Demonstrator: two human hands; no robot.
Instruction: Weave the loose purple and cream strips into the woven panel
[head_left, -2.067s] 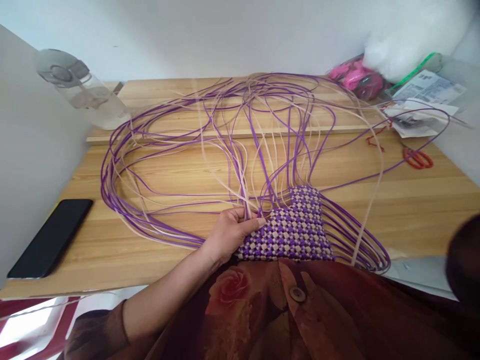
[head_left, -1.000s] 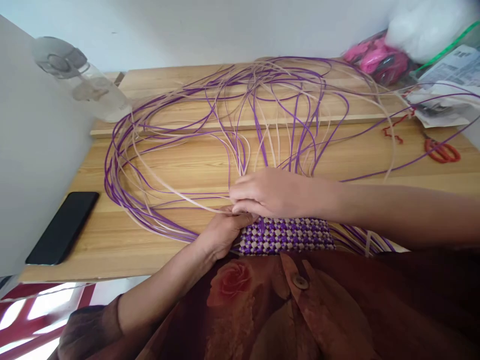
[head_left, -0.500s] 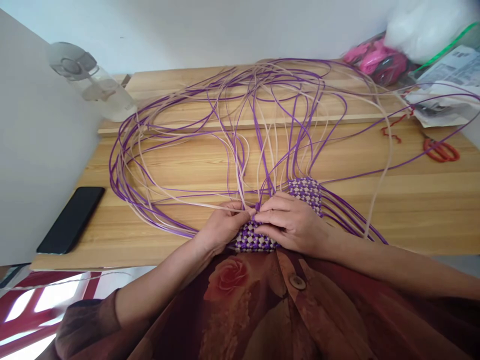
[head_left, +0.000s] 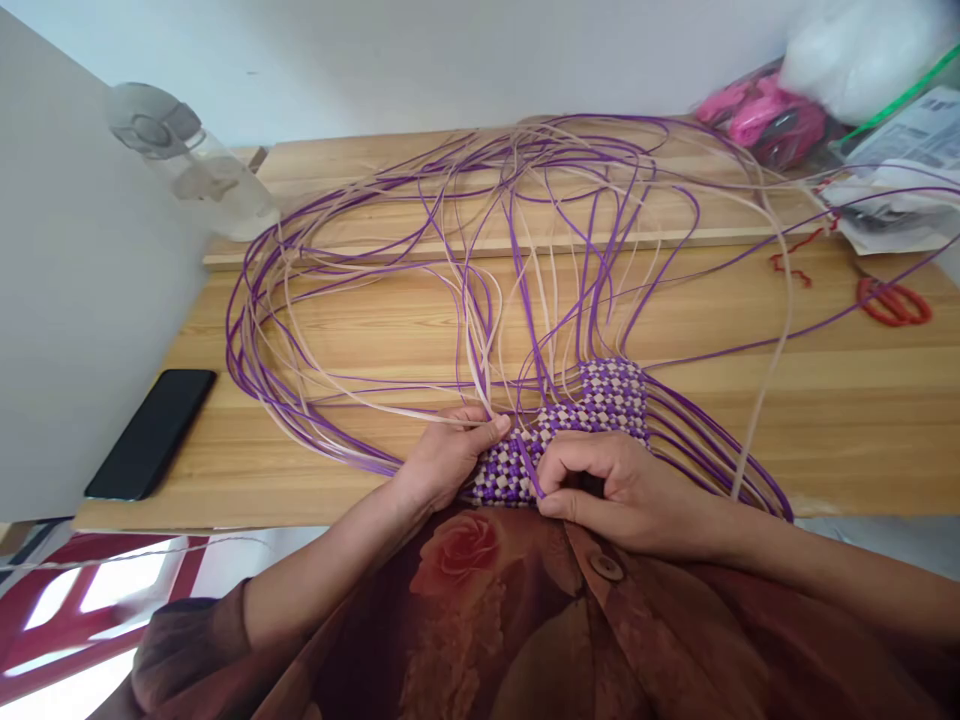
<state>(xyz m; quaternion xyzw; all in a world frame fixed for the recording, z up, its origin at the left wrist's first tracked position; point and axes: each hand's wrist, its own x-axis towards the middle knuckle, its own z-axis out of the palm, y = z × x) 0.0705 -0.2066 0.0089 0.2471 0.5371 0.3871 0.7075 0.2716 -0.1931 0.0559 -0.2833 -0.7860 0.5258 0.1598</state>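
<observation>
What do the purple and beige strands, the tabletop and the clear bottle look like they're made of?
The strands look like plastic, probably: smooth, slightly shiny, holding wide loops. The tabletop seems wood or wood-look laminate, smooth and pale with visible grain. The bottle has a see-through body, so likely clear plastic, possibly glass; its opaque grey lid looks plastic.

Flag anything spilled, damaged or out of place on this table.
No spill or damage stands out. One loose purple strand crosses over the red-handled scissors, straying from the looped bundle. Whether it touches them is unclear.
</observation>
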